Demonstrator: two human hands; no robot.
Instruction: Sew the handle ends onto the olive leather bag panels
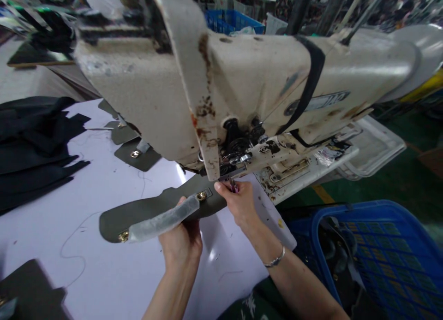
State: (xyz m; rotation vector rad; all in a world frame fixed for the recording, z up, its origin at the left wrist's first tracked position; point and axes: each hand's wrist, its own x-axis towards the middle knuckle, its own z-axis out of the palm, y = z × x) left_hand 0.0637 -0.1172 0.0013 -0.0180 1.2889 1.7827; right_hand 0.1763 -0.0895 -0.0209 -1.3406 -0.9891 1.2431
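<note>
Between the hands (182, 248) (238, 204), seemingly a bag flap (155, 214).

We have a long olive-grey leather strap (166, 198), rounded at its left end, lying nearly level and running up to the right, with its far end reaching under the presser foot (228, 173). It carries 2 brass snap studs: one stud (201, 196) sits in a small metal plate, and the other stud (122, 237) sits near the rounded end. A cloudy clear plastic sleeve (162, 220) covers the stretch between them. Our left hand (182, 246) supports the strap from below, its thumb resting on the sleeve. Our right hand (237, 204) is beside the presser foot, its fingertips (221, 186) pinching a small pinkish item (233, 186), too small to identify.
</note>
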